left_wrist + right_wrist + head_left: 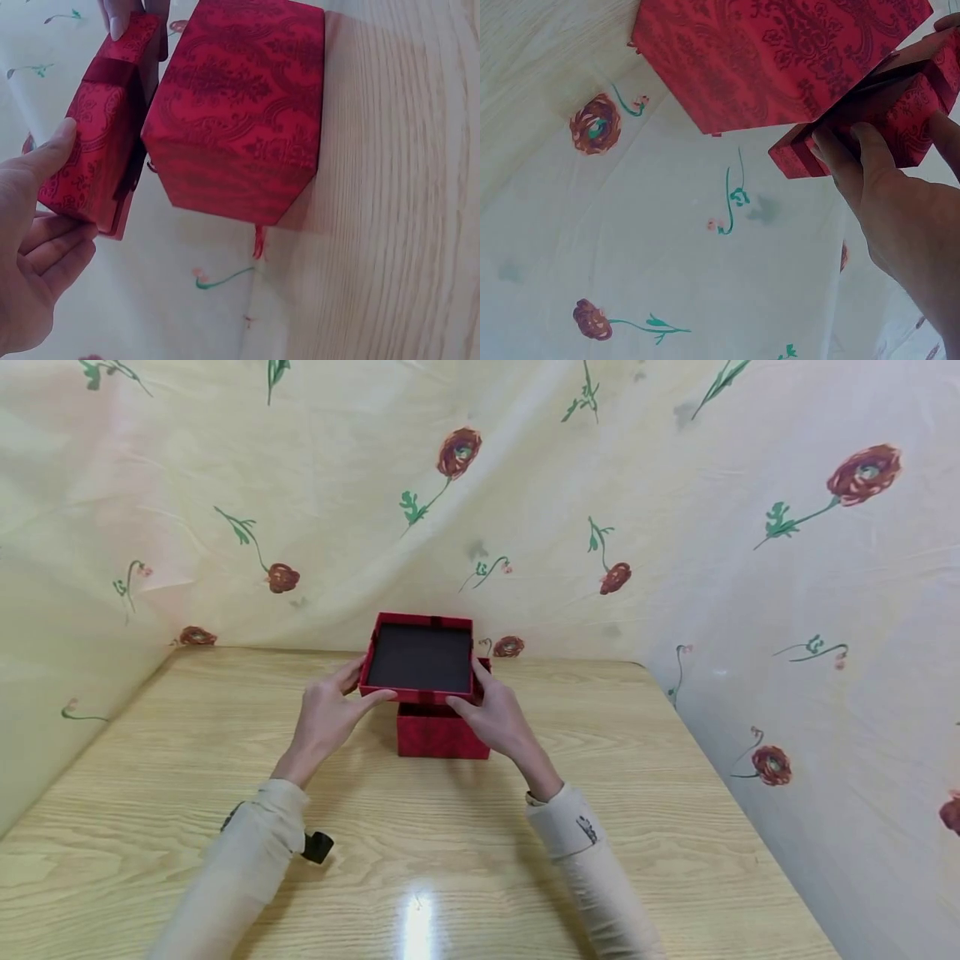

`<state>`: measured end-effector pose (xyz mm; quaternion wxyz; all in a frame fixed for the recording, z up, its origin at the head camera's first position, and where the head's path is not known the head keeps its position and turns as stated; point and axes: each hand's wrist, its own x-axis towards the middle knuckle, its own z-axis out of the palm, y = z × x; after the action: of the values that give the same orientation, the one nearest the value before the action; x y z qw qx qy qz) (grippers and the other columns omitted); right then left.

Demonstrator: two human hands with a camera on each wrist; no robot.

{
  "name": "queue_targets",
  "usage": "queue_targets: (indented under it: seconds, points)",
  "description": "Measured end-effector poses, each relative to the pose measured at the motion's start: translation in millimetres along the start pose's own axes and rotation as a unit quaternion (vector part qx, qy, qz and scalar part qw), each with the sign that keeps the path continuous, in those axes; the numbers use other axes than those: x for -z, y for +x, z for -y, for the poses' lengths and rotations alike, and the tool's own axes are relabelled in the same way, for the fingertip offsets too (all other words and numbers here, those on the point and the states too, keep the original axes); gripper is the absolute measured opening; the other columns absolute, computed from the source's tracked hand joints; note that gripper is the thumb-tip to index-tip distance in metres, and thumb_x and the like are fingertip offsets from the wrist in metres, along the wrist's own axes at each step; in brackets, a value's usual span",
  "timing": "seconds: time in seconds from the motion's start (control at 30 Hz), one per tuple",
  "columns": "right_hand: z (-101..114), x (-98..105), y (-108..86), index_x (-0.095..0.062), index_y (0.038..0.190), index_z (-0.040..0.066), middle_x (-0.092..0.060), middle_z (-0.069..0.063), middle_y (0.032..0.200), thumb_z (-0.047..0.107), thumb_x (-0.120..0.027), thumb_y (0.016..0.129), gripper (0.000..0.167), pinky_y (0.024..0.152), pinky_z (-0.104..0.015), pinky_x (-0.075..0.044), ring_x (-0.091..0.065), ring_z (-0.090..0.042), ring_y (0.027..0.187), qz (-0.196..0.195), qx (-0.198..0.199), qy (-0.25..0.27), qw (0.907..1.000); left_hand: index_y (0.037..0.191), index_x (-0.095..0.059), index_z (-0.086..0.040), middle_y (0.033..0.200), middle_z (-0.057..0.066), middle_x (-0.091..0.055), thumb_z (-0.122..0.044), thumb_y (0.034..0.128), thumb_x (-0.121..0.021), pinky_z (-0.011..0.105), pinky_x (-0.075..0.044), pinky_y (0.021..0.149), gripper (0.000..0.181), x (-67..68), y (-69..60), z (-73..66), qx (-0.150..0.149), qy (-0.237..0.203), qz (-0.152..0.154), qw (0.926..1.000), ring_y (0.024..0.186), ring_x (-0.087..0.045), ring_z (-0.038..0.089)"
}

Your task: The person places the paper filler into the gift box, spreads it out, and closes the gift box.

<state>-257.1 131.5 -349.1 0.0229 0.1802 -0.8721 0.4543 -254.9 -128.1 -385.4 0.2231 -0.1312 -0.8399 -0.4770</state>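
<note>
Both hands hold a shallow red patterned box lid [422, 657], its black inside facing up in the head view. My left hand [326, 710] grips its left side, thumb along the near edge. On the right side my right hand [495, 714] grips it the same way. Behind and below the lid, a deeper red patterned box [442, 735] stands on the table, its top partly hidden by the lid. A dark red ribbon [137, 82] crosses the lid's side in the left wrist view. The box's inside is mostly hidden.
The light wooden table [630, 827] runs back to a floral cloth [345, 527] hanging behind and along both sides. A small black piece [318, 847] shows by the left sleeve. A red tassel [259, 241] hangs by the box in the left wrist view.
</note>
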Motion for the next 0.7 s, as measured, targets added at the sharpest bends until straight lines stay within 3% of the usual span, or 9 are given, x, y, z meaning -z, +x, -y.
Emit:
queue_targets:
  seconds: [0.1, 0.17, 0.27, 0.4, 0.57, 0.7]
  points:
    - [-3, 4, -1.0, -0.022, 0.164, 0.001, -0.059, -0.003, 0.072, 0.016, -0.071, 0.101, 0.081, 0.054, -0.023, -0.037, -0.040, -0.012, 0.051, -0.001, 0.001, 0.011, 0.9999, 0.147, -0.057, 0.000, 0.134, 0.019, -0.064, -0.026, 0.0842, -0.088, 0.053, -0.053, 0.096, 0.075, -4.9, 0.7, -2.0, -0.002, 0.000, 0.000, 1.0000, 0.121, -0.064, 0.039]
    - [-5, 6, -1.5, -0.023, 0.163, 0.000, -0.071, -0.010, 0.101, 0.014, -0.071, 0.101, 0.080, 0.060, -0.023, -0.043, -0.056, -0.013, 0.064, -0.002, 0.005, 0.017, 0.9998, 0.147, -0.057, 0.000, 0.134, 0.019, -0.064, -0.026, 0.0838, -0.089, 0.052, -0.055, 0.094, 0.075, -7.4, 0.7, -3.7, -0.004, 0.003, 0.000, 1.0000, 0.121, -0.064, 0.039]
    - [-8, 8, -1.8, -0.023, 0.162, -0.002, -0.061, -0.017, 0.141, 0.012, -0.070, 0.100, 0.079, 0.076, -0.025, -0.054, -0.069, -0.018, 0.100, 0.000, 0.011, 0.032, 0.9994, 0.146, -0.058, 0.000, 0.133, 0.019, -0.064, -0.025, 0.0837, -0.089, 0.047, -0.058, 0.090, 0.074, -11.6, 0.7, -6.1, -0.003, 0.010, -0.002, 0.9999, 0.121, -0.064, 0.039]
    - [-12, 11, -2.4, -0.024, 0.162, -0.002, -0.056, -0.020, 0.146, 0.008, -0.070, 0.100, 0.078, 0.088, -0.034, -0.058, -0.065, -0.029, 0.122, 0.002, 0.019, 0.054, 0.9984, 0.146, -0.059, 0.000, 0.133, 0.018, -0.064, -0.025, 0.0841, -0.089, 0.044, -0.058, 0.086, 0.073, -16.8, 0.9, -10.2, 0.001, 0.014, -0.002, 0.9999, 0.122, -0.064, 0.038]
    - [-15, 16, -3.1, -0.024, 0.162, -0.004, -0.050, -0.023, 0.151, 0.005, -0.069, 0.100, 0.077, 0.098, -0.040, -0.054, -0.060, -0.032, 0.128, 0.003, 0.024, 0.064, 0.9976, 0.146, -0.057, 0.000, 0.134, 0.020, -0.063, -0.025, 0.0838, -0.089, 0.051, -0.054, 0.096, 0.075, -21.4, 0.7, -13.1, -0.001, 0.007, -0.001, 1.0000, 0.121, -0.064, 0.038]
    - [-17, 17, -2.8, -0.023, 0.162, -0.004, -0.044, -0.023, 0.156, 0.003, -0.068, 0.100, 0.077, 0.103, -0.042, -0.049, -0.057, -0.032, 0.132, 0.004, 0.026, 0.065, 0.9975, 0.147, -0.056, 0.001, 0.134, 0.020, -0.063, -0.026, 0.0836, -0.089, 0.050, -0.054, 0.096, 0.076, -23.4, 0.3, -13.7, -0.001, 0.005, 0.001, 1.0000, 0.121, -0.064, 0.038]
